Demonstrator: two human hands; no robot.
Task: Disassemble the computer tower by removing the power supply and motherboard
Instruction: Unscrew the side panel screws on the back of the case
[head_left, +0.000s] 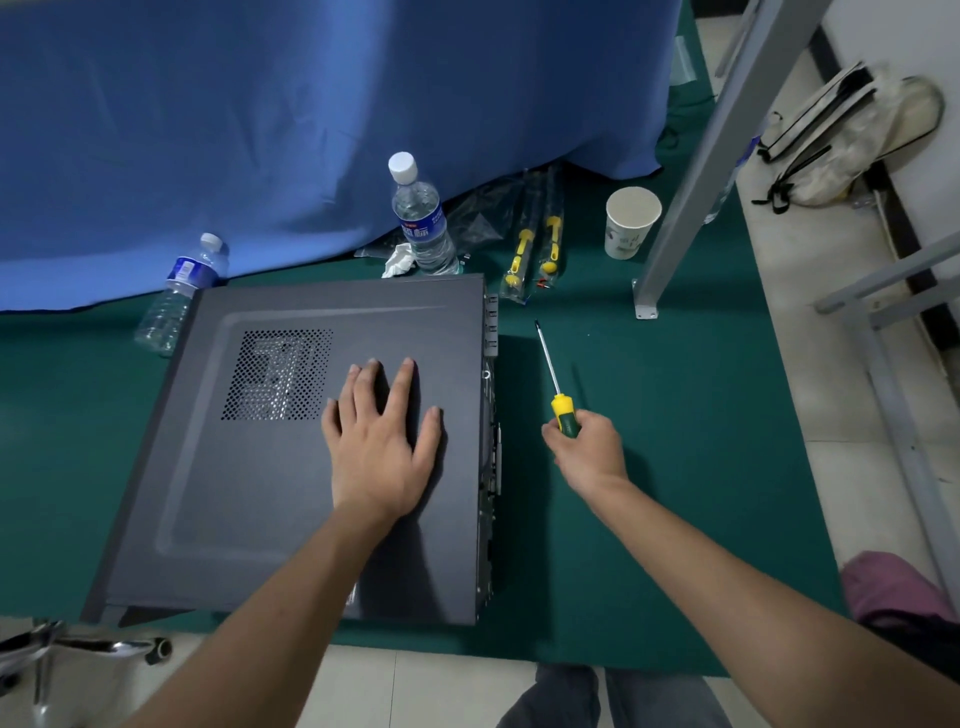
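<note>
A dark grey computer tower (249, 493) lies on its side on a green mat, side panel up, with a perforated vent at its upper left. Its rear edge with ports faces right. My left hand (382, 441) rests flat on the side panel with fingers spread. To the right of the case, my right hand (587, 449) grips the yellow and green handle of a screwdriver (553, 382). The shaft points away from me, its tip above the mat. The inside of the case is hidden.
Two water bottles (423, 223) (179, 296) stand and lie behind the case near a blue cloth (311, 130). Bagged yellow-handled tools (535, 249), a paper cup (628, 223) and a grey metal leg (696, 171) are at the back right. A chair base (78, 649) is at the lower left.
</note>
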